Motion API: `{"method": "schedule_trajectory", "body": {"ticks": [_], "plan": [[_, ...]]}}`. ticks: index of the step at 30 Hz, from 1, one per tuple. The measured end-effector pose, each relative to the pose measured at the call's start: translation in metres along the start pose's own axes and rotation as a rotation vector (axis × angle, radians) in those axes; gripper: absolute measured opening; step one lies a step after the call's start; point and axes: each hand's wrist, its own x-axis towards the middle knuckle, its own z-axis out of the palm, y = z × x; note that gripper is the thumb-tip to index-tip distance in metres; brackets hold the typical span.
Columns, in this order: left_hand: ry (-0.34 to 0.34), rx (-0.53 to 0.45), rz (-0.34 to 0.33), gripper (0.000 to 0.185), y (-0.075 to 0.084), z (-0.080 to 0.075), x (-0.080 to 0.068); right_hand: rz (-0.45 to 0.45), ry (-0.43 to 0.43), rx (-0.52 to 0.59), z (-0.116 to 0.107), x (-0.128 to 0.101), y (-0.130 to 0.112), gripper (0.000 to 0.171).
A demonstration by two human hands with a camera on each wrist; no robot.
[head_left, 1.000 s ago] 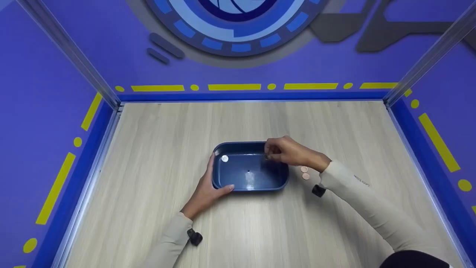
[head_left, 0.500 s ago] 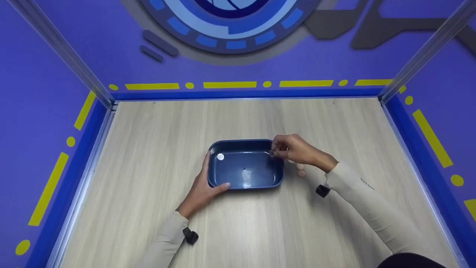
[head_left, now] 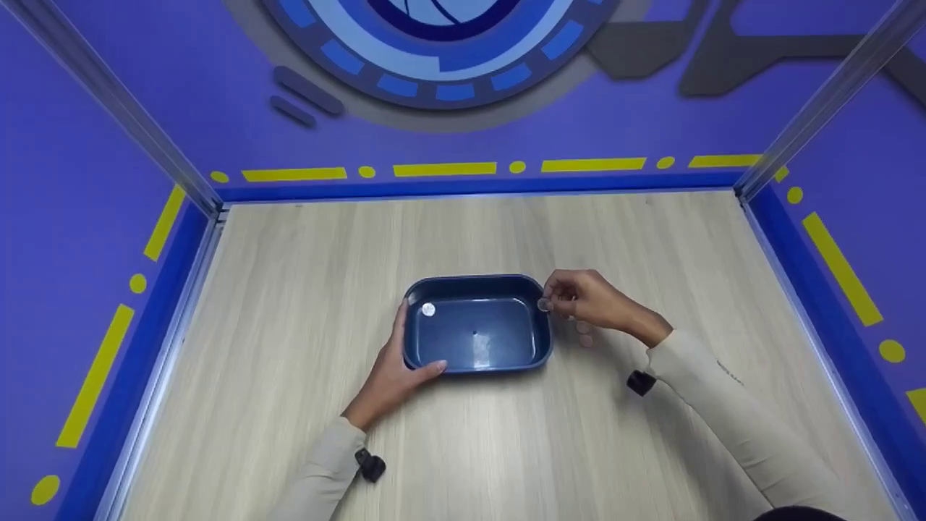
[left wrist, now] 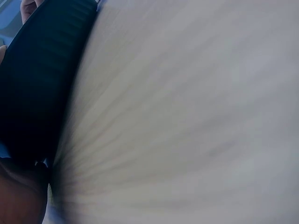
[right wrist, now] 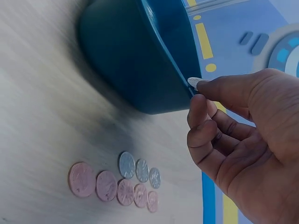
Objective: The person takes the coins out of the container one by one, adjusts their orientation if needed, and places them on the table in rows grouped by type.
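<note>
A dark blue plastic tub (head_left: 470, 288) stands on the table, with one silver coin (head_left: 428, 310) on its floor at the left. My left hand (head_left: 391, 376) grips the tub's left end, thumb over the front rim and fingers along the side. At the opposite end, my right hand (head_left: 597, 300) pinches a silver coin (right wrist: 194, 82) between thumb and index finger, right at the rim. Below that hand, a row of silver coins (right wrist: 142, 170) lies beside a row of copper-coloured coins (right wrist: 125, 192); in the head view the hand partly covers them.
The wood-grain table (head_left: 304, 275) is bordered by blue panels (head_left: 434, 145) with yellow markings at the back and sides. Metal corner posts (head_left: 817, 108) rise at the back. A small black device (head_left: 640, 382) sits at each wrist.
My right hand has moved right, from over the tub's inside to its right rim, with the coin pinched in it. My left hand has kept its grip on the tub.
</note>
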Motion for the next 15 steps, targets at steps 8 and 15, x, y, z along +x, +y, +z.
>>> {"method": "schedule_trajectory", "body": {"ticks": [8,15], "plan": [[0.001,-0.016,0.008,0.127,0.001,-0.001,0.004,0.031,0.047,0.043,-0.007,-0.015,0.008,0.004],[0.009,-0.025,0.008,0.128,0.000,0.000,-0.001,0.043,0.084,0.055,0.002,-0.031,0.028,0.007]]}}
